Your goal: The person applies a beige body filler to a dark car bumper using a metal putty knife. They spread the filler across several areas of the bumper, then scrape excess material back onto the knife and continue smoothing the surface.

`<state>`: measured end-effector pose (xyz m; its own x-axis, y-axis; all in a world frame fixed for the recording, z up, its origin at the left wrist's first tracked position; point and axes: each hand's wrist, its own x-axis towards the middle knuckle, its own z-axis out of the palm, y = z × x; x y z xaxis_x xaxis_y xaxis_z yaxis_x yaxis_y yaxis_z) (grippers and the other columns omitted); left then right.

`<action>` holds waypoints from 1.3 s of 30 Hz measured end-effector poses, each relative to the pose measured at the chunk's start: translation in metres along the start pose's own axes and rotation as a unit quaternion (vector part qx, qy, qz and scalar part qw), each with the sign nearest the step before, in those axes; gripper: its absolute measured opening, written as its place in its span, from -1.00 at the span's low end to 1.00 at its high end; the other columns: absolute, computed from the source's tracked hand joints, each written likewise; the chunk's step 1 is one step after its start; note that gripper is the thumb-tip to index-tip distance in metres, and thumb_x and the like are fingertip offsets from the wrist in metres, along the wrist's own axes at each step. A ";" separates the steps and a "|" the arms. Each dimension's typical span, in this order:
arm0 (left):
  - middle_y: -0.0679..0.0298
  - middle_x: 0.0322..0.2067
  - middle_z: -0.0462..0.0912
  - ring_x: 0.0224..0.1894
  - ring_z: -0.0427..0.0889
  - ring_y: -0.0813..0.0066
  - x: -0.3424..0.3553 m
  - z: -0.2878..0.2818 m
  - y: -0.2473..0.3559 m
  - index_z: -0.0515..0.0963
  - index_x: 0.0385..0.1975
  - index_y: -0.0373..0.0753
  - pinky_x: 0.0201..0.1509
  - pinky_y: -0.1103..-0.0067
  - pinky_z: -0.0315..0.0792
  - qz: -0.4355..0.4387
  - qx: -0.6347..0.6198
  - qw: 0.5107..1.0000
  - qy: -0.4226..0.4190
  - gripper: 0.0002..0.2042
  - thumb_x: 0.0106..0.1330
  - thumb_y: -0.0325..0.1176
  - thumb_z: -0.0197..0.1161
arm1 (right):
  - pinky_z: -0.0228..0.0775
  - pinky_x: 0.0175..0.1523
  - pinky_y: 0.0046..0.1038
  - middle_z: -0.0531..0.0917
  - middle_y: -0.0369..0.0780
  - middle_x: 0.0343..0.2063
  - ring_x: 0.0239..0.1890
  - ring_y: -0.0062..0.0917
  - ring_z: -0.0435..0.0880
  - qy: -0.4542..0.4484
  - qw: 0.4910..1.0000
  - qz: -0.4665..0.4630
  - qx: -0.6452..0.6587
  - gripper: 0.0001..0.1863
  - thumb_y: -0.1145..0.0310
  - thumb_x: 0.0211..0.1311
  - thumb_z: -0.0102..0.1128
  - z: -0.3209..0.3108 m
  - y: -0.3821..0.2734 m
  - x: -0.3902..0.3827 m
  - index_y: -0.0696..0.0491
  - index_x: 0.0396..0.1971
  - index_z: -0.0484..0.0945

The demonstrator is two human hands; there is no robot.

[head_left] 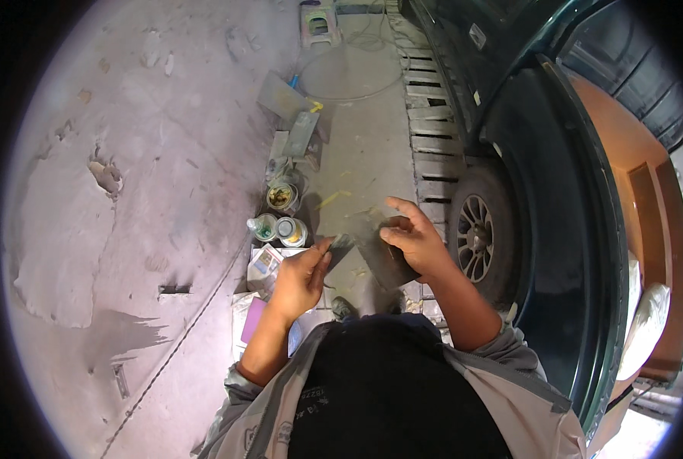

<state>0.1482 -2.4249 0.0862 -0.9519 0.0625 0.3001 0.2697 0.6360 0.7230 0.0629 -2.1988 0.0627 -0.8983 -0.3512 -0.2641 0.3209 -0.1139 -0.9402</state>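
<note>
My left hand is closed on a small dark flat blade that looks like a putty scraper, pinched between thumb and fingers. My right hand grips a larger dark rectangular plate by its right side, with the thumb on top and the index finger raised. Both pieces are held in front of my body, the blade close to the plate's left edge. Whether they touch I cannot tell. Below them on the floor a shoe shows.
Along the left wall stand an open can, a jar with green contents and a lidded tin. Beyond lean grey panels. At right are a dark vehicle body and its wheel. A stool stands far ahead.
</note>
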 end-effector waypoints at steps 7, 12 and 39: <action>0.33 -0.53 0.53 -0.45 0.43 0.68 0.000 0.002 -0.008 0.54 -0.11 -0.34 -0.37 0.65 0.35 -0.099 -0.140 0.985 -0.004 -0.84 0.39 -0.46 0.19 | 0.37 0.00 -0.59 0.54 -0.27 -0.16 -0.17 -0.67 0.49 0.015 0.994 -0.097 0.045 -0.30 0.53 0.20 0.28 -0.014 -0.037 0.004 -0.03 0.35 0.25; 0.49 -0.42 0.50 -0.38 0.38 0.76 -0.001 0.005 -0.017 0.52 -0.24 -0.29 -0.32 0.71 0.28 -0.247 -0.346 0.905 -0.025 -0.92 0.41 -0.42 0.17 | 0.43 -0.02 -0.50 0.59 -0.08 -0.08 -0.16 -0.56 0.55 0.013 0.970 -0.100 -0.222 -0.26 0.56 0.14 0.13 -0.042 -0.033 0.000 0.02 0.36 0.14; 0.39 -0.45 0.64 -0.46 0.47 0.73 0.046 0.052 -0.032 0.63 -0.36 -0.34 -0.38 0.71 0.37 -0.231 -0.414 0.867 -0.157 -0.89 0.34 -0.43 0.31 | 0.48 -0.23 -0.35 0.68 -0.13 -0.39 -0.38 -0.29 0.68 -0.167 0.909 -0.155 -0.350 -0.29 0.43 0.18 0.20 -0.030 -0.023 -0.037 -0.06 0.35 0.18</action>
<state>0.0881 -2.4030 0.0445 -0.9441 0.2366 -0.2297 -0.2613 -0.1119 0.9587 0.0796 -2.1558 0.0872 -0.7350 -0.6781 0.0061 -0.3051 0.3226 -0.8960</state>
